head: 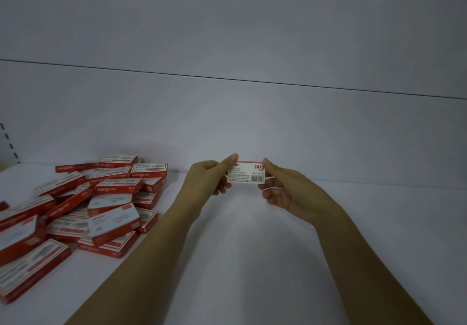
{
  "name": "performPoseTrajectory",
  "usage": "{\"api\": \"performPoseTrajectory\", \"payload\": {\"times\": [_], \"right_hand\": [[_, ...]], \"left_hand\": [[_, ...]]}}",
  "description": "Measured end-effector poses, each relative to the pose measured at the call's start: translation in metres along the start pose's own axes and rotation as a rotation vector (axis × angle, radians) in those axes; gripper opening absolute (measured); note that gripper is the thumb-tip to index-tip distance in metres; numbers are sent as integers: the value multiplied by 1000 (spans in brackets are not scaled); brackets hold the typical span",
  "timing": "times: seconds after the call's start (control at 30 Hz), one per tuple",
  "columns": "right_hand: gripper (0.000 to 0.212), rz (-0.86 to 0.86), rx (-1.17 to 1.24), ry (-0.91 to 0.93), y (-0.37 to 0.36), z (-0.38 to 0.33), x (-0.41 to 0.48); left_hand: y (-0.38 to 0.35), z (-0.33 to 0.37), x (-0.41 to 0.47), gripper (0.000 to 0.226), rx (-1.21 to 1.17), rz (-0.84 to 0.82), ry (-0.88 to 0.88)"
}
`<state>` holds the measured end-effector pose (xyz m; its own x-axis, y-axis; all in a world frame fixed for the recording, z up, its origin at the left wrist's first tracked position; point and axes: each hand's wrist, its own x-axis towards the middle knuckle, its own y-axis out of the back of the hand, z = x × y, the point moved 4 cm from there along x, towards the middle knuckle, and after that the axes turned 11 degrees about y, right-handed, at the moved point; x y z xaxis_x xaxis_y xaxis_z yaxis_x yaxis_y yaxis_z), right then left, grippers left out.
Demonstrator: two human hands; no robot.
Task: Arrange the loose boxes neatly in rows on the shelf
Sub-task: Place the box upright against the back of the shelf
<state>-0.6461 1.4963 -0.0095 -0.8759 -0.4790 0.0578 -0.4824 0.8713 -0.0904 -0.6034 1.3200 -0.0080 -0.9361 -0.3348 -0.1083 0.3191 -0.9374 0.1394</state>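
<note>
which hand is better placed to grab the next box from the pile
Likely the left hand: it is on the side of the pile, while the right hand sits beyond the held box.

Back panel (227, 21): plain pale grey, fills the upper part of my feed. One thin dark seam (227, 79) crosses it side to side, sloping down toward the right. Far left edge: slotted upright (8, 140), dark slots in a column, leaning in my view. Below it, a beige sliver (3, 166); I cannot tell what it is.
</note>
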Motion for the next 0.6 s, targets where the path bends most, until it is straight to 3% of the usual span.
{"api": "performPoseTrajectory", "payload": {"times": [0.13,0.27,0.4,0.6], "right_hand": [[32,11,9,-29,2,4,1],[17,50,24,152,6,-2,3],[34,49,-142,357,3,-11,-1],[33,95,-273,454,-6,-14,-3]], "left_hand": [[-1,-4,3,40,54,-14,21],[2,-3,2,24,16,-73,-48],[1,-1,-3,44,73,-20,-192],[5,4,-10,45,82,105,-367]]}}
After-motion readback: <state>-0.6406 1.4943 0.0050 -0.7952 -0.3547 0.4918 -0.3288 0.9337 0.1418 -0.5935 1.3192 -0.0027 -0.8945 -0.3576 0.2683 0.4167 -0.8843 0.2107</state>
